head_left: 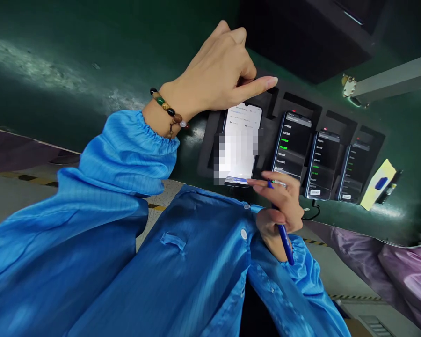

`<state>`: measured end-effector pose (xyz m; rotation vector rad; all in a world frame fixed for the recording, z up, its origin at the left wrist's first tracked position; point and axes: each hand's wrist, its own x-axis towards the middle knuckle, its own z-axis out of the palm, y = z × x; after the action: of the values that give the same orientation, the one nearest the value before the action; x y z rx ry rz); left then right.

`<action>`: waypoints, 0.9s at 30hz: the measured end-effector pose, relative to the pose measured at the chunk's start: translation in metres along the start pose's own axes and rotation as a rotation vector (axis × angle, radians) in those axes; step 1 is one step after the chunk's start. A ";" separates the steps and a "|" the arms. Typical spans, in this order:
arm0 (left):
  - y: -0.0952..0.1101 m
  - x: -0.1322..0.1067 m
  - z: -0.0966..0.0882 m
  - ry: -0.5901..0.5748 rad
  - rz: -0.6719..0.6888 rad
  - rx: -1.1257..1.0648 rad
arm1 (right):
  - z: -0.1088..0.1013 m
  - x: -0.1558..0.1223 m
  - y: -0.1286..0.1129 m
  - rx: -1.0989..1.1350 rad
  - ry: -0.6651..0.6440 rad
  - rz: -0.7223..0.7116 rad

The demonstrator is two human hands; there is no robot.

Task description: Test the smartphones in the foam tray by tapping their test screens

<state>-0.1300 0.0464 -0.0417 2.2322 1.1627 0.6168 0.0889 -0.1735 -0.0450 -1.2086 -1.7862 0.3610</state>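
Observation:
My left hand [217,70], with a bead bracelet at the wrist, is curled over the top edge of a phone [241,117] with a lit white screen; the thumb stretches out along the black foam tray [209,140]. My right hand [280,201] is closed round a blue pen [284,236], and its fingertips touch the phone's bottom edge. The phone stands in the first slot of the tray. Both arms are in blue sleeves.
Three more phones [291,140] [323,161] [354,171] with dark screens and green text stand in the tray's other slots. A yellow note pad [377,185] and a marker lie beside it on the green mat [73,56]. Purple bags [389,267], a metal bar [389,79] and a black box [308,37] are nearby.

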 end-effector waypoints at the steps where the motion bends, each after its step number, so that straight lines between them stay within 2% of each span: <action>1: 0.001 0.000 -0.001 -0.009 -0.026 -0.022 | -0.004 0.000 0.001 -0.066 -0.055 -0.052; 4: 0.006 0.000 -0.004 -0.043 -0.125 -0.089 | -0.013 -0.001 0.002 -0.145 -0.162 -0.076; 6: 0.009 -0.001 -0.006 -0.042 -0.148 -0.129 | -0.016 -0.002 0.000 -0.134 -0.179 -0.073; 11: 0.007 -0.003 -0.006 -0.013 -0.057 -0.102 | -0.020 -0.001 -0.003 -0.112 -0.131 -0.009; 15: 0.004 -0.002 -0.004 -0.001 -0.029 -0.106 | -0.020 -0.001 0.002 -0.080 -0.192 0.007; 20: 0.002 0.000 -0.002 -0.003 -0.030 -0.006 | -0.017 0.005 0.002 -0.116 -0.194 0.020; 23: 0.000 0.000 0.000 -0.006 -0.045 -0.041 | -0.012 0.015 -0.002 -0.172 -0.243 0.072; 27: -0.004 0.001 0.004 0.028 0.026 0.021 | -0.003 0.027 -0.007 -0.282 -0.333 0.068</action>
<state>-0.1298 0.0478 -0.0471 2.2669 1.1603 0.6508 0.0848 -0.1545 -0.0241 -1.4761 -2.1391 0.3749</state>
